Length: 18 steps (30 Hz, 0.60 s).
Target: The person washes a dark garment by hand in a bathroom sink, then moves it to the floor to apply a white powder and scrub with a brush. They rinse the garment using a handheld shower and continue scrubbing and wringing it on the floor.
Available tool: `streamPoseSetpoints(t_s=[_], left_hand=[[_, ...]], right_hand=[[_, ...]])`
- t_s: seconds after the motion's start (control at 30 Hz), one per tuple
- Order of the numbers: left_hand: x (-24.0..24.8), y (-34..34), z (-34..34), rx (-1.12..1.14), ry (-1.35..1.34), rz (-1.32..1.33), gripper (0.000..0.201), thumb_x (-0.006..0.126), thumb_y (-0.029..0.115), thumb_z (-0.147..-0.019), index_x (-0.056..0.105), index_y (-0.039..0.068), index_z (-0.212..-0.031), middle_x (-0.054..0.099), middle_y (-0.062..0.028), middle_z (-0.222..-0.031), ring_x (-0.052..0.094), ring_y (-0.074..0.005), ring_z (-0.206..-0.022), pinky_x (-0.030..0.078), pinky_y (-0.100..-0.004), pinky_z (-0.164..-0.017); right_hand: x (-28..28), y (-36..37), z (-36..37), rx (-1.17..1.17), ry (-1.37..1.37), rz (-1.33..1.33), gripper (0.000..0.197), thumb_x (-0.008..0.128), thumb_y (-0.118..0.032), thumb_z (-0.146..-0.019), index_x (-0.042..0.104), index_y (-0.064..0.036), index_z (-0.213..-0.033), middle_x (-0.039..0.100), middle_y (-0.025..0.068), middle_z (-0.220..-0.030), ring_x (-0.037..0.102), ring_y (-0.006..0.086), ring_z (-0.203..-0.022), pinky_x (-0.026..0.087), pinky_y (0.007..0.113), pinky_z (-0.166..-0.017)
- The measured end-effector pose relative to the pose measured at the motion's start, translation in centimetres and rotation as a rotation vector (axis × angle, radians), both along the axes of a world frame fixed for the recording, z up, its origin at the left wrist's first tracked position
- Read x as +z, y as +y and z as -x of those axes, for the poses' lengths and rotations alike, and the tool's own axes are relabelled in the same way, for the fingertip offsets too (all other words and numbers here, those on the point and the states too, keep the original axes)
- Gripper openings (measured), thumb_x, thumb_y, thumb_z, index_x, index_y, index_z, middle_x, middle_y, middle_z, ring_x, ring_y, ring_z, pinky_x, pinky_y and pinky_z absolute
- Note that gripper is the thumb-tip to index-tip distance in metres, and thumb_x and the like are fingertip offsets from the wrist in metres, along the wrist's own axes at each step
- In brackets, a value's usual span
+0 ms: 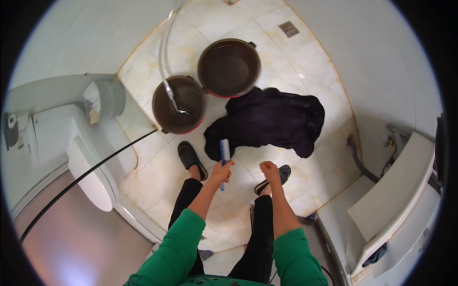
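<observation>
My left hand [221,172] is closed around the handle of a blue scrubbing brush [225,151], its white bristles toward the dark cloth. My right hand [270,171] is held in a loose fist above my right foot, with nothing showing in it. On the tiles ahead of both hands lies a spread, crumpled dark purple-black garment [272,119]. Beyond its left end stand two round, dark-lined buckets with reddish outsides, a nearer bucket [167,114] and a farther bucket [229,66]. A shower hose's metal end [170,93] hangs into the nearer one.
Dark slippers [189,156] are on my feet. At left, a glass panel's dark edge [88,183] runs in front of a white toilet [90,176]. A white washbasin [391,190] with pipes below it stands at right. A floor drain [288,29] lies at the far right.
</observation>
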<state>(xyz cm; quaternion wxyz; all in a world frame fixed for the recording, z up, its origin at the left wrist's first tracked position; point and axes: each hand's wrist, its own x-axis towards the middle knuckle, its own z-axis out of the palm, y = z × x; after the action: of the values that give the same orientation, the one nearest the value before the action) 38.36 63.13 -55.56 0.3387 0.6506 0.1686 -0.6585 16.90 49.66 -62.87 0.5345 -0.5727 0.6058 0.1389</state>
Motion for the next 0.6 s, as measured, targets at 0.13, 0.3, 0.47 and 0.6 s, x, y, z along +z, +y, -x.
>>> streamPoseSetpoints(t_s=[0.13,0.3,0.47,0.6], left_hand=[[1.3,0.2,-0.4,-0.282,-0.514,0.002,0.029,0.065,0.033,-0.092,0.059,0.007,-0.105,0.06,-0.0107,-0.074,0.058,-0.0209,-0.065,0.045,-0.0387,-0.061],[4.2,2.4,-2.0,-0.147,-0.514,0.07,0.032,0.07,0.033,-0.088,0.06,0.006,-0.104,0.056,-0.006,-0.072,0.052,-0.0168,-0.064,0.042,-0.034,-0.062],[3.9,6.8,-2.3,-0.051,-0.392,0.055,0.03,0.07,0.03,-0.09,0.06,0.006,-0.104,0.05,-0.0013,-0.068,0.044,-0.0103,-0.06,0.037,-0.0299,-0.056],[2.7,11.0,-1.7,-0.026,-0.304,0.014,0.028,0.07,0.027,-0.09,0.06,0.005,-0.103,0.047,0.0014,-0.067,0.042,-0.0071,-0.058,0.033,-0.0281,-0.053]], right_hand=[[0.1,-0.2,-2.4,-0.256,-0.217,-0.283,0.037,0.068,-0.032,-0.091,0.067,-0.0053,-0.116,0.071,0.0045,-0.096,0.066,0.0118,-0.083,0.051,0.025,-0.07],[-0.6,0.4,-9.1,-0.026,-0.312,0.018,0.041,0.075,-0.031,-0.086,0.066,-0.0055,-0.116,0.068,0.0106,-0.103,0.066,0.0209,-0.091,0.053,0.034,-0.077],[-1.5,-5.1,-12.7,0.54,0.092,0.748,0.099,0.092,-0.024,-0.061,0.042,-0.0196,-0.147,0.041,0.0144,-0.146,0.043,0.04,-0.132,0.041,0.051,-0.104],[-2.5,-10.5,-15.0,1.009,0.177,0.857,0.118,0.094,-0.022,-0.055,0.03,-0.0232,-0.155,0.036,0.0128,-0.153,0.031,0.0419,-0.142,0.032,0.053,-0.112]])
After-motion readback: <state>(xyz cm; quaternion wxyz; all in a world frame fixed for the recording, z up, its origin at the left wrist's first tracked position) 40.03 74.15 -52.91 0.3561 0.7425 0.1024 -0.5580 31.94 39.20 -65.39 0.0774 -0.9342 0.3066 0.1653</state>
